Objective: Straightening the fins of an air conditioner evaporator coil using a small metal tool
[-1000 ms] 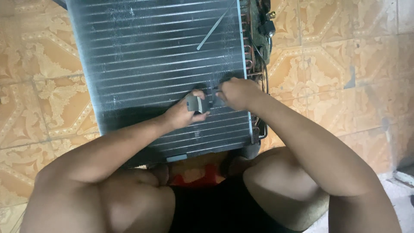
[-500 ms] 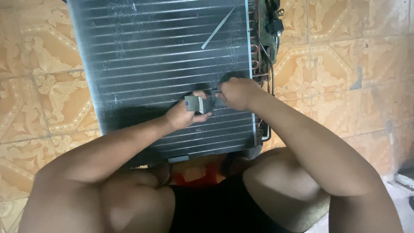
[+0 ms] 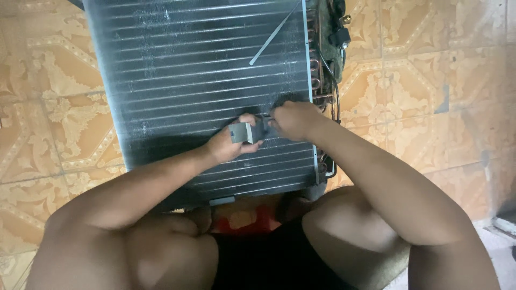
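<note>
Coil (image 3: 199,80) lies on patterned floor tiles (image 3: 430,64); both hands grip a grey tool (image 3: 243,132).

Both hands (image 3: 263,134) grip small grey tool (image 3: 243,132) — on finned coil (image 3: 199,80).

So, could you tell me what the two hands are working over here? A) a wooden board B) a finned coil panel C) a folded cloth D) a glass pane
B: both the left hand and the right hand sit on the dark finned coil panel, gripping a small grey tool between them, with copper tubes along the panel's edge and tiled floor around it.
</note>
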